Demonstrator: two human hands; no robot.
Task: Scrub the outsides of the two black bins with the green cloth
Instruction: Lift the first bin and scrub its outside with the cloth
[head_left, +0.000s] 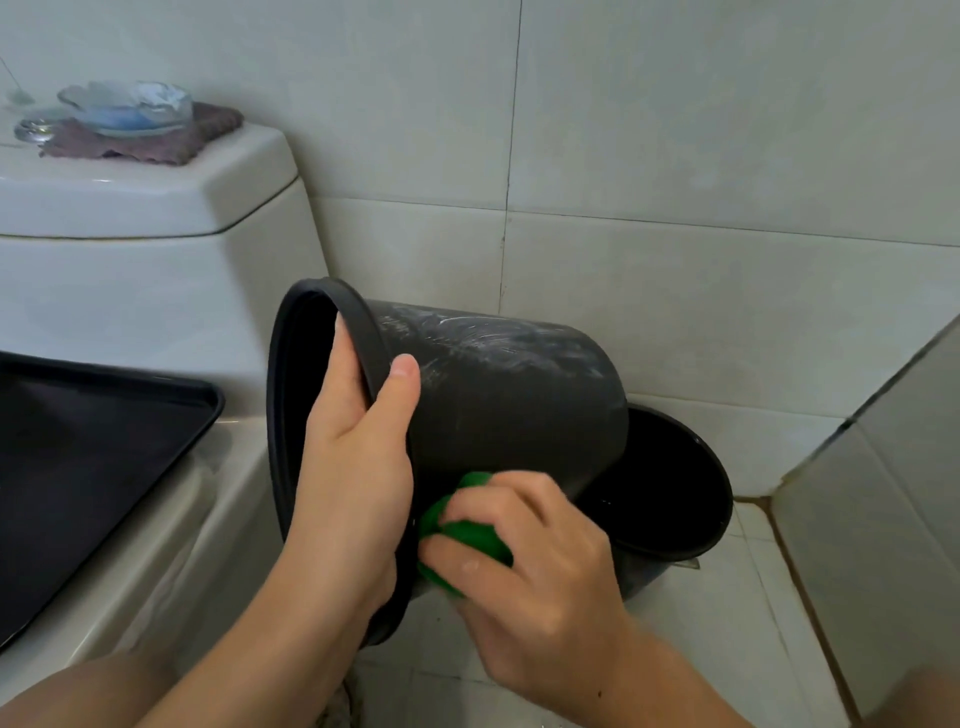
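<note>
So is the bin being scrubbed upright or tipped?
Tipped on its side: the held bin has its open rim facing left, gripped by the left hand, its base pointing right.

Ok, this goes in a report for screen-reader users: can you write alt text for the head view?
A left hand grips the rim of a tilted black bin while the right hand presses a green cloth against its side. A second black bin stands behind, beside a toilet.

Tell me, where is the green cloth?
The green cloth is low in the middle of the head view, held by the right hand against the tipped bin, beside the left hand.
</note>
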